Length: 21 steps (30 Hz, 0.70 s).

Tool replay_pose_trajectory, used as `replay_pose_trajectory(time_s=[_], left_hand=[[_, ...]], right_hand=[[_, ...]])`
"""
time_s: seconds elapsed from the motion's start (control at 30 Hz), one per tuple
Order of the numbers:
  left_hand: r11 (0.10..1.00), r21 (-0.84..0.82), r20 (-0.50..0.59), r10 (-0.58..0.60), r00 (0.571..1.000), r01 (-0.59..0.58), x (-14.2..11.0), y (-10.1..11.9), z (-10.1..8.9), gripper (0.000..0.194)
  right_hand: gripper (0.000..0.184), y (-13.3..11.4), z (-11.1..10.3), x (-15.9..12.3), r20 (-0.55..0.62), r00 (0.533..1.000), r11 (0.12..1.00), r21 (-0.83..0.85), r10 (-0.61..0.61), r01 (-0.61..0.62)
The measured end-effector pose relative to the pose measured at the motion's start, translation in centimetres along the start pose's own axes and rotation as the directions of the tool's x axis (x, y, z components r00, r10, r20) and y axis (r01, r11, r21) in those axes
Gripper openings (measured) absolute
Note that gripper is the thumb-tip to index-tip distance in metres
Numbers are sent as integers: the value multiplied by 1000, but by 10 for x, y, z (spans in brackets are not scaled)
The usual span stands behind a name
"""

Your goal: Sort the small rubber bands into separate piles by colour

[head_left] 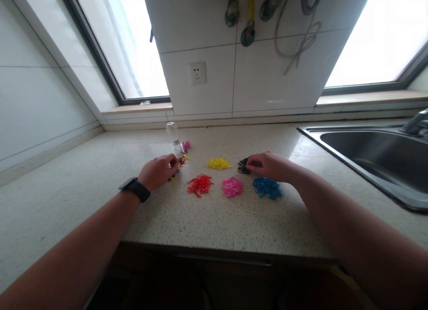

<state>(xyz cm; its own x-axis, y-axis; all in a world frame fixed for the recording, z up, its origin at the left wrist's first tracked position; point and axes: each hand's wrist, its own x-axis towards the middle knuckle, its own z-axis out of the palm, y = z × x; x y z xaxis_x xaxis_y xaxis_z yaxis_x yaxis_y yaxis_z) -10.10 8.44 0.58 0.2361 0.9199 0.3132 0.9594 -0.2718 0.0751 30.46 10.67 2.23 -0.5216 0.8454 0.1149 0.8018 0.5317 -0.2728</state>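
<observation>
My left hand (159, 171), a dark watch on its wrist, is closed with fingertips pinched at a small mixed-colour pile of rubber bands (181, 161), which it partly covers. My right hand (264, 164) reaches over the counter with its fingers closed at the edge of a black rubber band pile (243, 165). What either hand pinches is too small to make out. Between the hands lie a yellow rubber band pile (218, 163), a red rubber band pile (199, 185) and a pink rubber band pile (232, 187). Below my right hand is a blue rubber band pile (267, 188).
A clear small bottle (172, 134) and a pink cap (186, 145) are behind my left hand. The speckled counter (214, 221) ends at a front edge near me. At right is a steel sink (364, 154) with a faucet (416, 121). A wall socket (197, 73) is at the back.
</observation>
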Motion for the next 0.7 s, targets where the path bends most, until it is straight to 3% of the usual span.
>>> replay_pose_trajectory(time_s=[0.7], left_hand=[[1000, -4, -20, 20, 1000, -20, -2, 4, -1, 20]], right_hand=[[25, -5, -2, -1, 10, 1000, 1000, -15, -6, 6]])
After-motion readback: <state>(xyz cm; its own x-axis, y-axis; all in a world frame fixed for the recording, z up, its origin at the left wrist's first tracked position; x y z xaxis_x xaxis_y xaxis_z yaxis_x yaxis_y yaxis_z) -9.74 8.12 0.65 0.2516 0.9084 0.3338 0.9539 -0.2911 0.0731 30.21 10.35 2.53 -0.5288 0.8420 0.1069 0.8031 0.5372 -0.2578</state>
